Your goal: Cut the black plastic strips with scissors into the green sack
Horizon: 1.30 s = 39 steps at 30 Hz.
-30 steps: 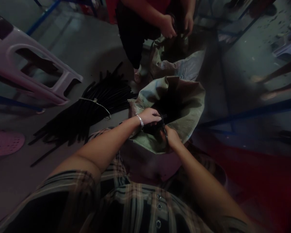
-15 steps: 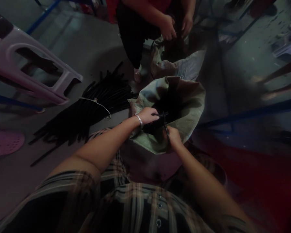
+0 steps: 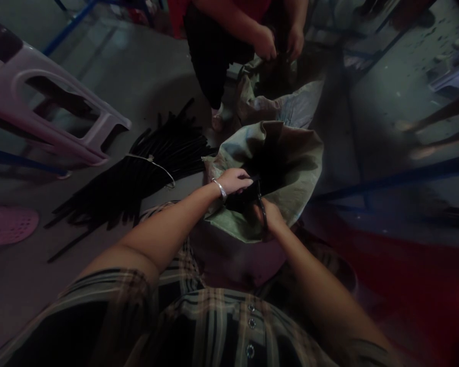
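My left hand, with a silver bangle on its wrist, is shut on a dark bunch of black strips at the mouth of a grey-green woven sack. My right hand grips a pair of dark scissors right beside that bunch. The blades are hard to make out against the black. The sack's inside is dark, and its contents are hidden. On the floor to my left lies a large bundle of black strips, tied with a white cord.
A co-worker's hands work over a second woven sack straight ahead. A lilac plastic stool lies on its side at left, near a pink perforated mat. Blue metal rails cross the floor at right.
My hands have shifted only slightly. The scissors have tilted lower, and the black bunch shows more under my left hand. The co-worker's hands have moved a little within the far sack.
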Tool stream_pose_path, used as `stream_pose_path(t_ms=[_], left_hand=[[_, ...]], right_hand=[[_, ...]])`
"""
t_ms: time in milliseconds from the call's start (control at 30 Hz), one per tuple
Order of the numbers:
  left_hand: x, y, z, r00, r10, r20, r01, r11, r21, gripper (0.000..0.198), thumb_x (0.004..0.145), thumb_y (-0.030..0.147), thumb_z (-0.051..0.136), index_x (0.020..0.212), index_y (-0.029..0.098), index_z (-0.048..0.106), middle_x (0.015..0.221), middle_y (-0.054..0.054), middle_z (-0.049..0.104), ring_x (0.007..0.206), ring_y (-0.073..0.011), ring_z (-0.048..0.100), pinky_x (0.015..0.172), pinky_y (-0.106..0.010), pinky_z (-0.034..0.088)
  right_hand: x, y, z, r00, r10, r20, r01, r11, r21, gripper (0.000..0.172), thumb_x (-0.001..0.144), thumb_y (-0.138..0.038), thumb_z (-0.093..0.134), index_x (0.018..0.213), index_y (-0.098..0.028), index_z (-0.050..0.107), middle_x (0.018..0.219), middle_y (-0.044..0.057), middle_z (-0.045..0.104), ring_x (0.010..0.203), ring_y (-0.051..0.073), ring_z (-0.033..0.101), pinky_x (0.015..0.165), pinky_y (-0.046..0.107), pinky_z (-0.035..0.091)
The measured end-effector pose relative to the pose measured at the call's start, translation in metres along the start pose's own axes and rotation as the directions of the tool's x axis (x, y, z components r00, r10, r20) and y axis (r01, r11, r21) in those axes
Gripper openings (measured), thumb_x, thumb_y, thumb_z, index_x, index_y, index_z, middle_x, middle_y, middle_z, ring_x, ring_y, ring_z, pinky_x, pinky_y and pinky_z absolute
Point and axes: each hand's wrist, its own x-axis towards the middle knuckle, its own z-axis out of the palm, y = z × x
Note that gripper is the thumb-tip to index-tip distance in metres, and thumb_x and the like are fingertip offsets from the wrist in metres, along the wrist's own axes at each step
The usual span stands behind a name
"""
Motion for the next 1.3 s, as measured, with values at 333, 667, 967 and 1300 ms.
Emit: stream_pose_path(t_ms=[333,667,967,1300], left_hand=[[-0.001,-0.001,0.007,0.998,0.012,0.062,-0.017,0.997,0.081,0.023,0.073,0.031,0.060,0.087,0.013,0.063,0.054,0.002,0.056,0.043,-0.0072,0.050,0.042,-0.016,0.037],[-0.004,0.005,0.000,0.991,0.137,-0.014,-0.125,0.943,0.310,0.022,0.076,0.030,0.054,0.087,0.016,0.067,0.057,0.002,0.057,0.054,-0.0086,0.052,0.053,-0.017,0.039],[0.002,-0.003,0.001,0.997,0.072,-0.003,-0.070,0.982,0.176,0.020,0.076,0.030,0.053,0.080,0.015,0.064,0.062,0.001,0.059,0.047,-0.0060,0.049,0.046,-0.016,0.036],[0.007,-0.005,-0.002,0.999,-0.038,0.038,0.042,0.994,-0.105,0.017,0.075,0.020,0.057,0.090,0.013,0.060,0.064,0.000,0.060,0.045,-0.0046,0.048,0.042,-0.015,0.037]], right_hand=[[-0.004,-0.004,-0.001,0.999,-0.042,0.004,0.042,0.997,-0.072,0.032,0.083,-0.042,0.038,0.093,-0.018,0.056,0.078,0.005,0.064,0.065,0.014,0.055,0.058,0.022,0.031],[-0.004,-0.005,-0.004,0.995,0.056,-0.083,-0.054,0.998,0.033,0.031,0.080,-0.041,0.039,0.076,-0.018,0.059,0.069,0.004,0.062,0.061,0.013,0.052,0.055,0.021,0.031],[-0.004,-0.006,-0.005,0.992,0.079,-0.097,-0.064,0.988,0.141,0.038,0.080,-0.045,0.039,0.064,-0.017,0.057,0.059,0.002,0.056,0.057,0.012,0.050,0.053,0.020,0.033],[0.002,0.000,0.001,0.997,0.060,-0.042,-0.056,0.993,0.101,0.032,0.084,-0.042,0.038,0.081,-0.017,0.058,0.075,0.004,0.063,0.066,0.013,0.055,0.059,0.021,0.036]])
